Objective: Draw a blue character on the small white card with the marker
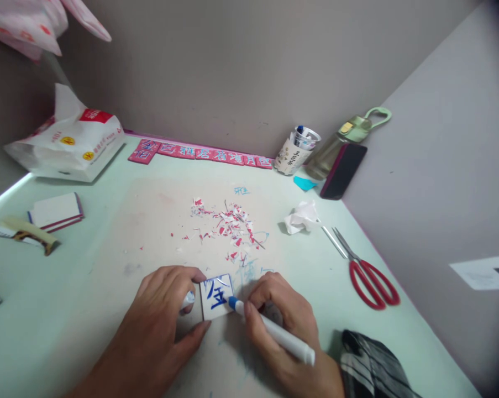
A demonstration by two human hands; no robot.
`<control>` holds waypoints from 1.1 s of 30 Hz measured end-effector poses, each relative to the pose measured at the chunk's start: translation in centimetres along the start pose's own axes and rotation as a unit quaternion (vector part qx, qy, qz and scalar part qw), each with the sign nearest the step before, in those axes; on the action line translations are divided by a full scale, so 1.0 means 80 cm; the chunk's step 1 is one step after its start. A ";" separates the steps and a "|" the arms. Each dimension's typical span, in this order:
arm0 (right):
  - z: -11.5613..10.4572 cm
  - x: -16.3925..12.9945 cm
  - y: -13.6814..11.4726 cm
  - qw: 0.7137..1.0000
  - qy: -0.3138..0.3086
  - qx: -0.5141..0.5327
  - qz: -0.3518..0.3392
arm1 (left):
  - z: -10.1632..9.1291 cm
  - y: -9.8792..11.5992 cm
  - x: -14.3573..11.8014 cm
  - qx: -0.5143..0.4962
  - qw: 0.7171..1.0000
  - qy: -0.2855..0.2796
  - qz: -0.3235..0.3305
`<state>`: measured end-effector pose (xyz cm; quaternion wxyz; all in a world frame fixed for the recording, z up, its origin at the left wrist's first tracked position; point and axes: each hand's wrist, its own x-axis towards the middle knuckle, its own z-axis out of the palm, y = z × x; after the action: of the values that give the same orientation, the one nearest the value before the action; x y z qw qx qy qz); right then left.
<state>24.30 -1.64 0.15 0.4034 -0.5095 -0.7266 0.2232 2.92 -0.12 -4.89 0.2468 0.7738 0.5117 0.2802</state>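
Head view: marker (284,336), long axis diagonal, tip (233,303) up-left (toward card (216,297)).

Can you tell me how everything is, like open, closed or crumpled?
White card: flat, marked in blue
Marker: held in the right hand
Scissors: lying down, nearly closed
Phone: propped up, screen dark
Bottle: standing
Tissue pack: open, sheet poking out
Tissue: crumpled
Cup: standing, holding pens
Scraps: scattered

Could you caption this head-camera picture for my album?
The left hand steadies a white square bearing a blue character, the right hand holding a marker, scraps scattered beyond.
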 end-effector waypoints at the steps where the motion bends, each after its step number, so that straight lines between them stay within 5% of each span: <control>1: 0.000 0.000 0.000 1.000 -0.002 0.003 0.000 | 0.000 0.000 0.000 -0.001 1.000 0.001 -0.002; 33: 0.004 0.000 0.008 1.000 0.008 0.000 0.017 | -0.002 0.002 0.000 -0.003 1.000 0.004 -0.003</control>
<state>24.39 -1.40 -0.47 0.4052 -0.5234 -0.7148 0.2258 2.94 -0.18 -4.65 0.2478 0.7705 0.5143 0.2836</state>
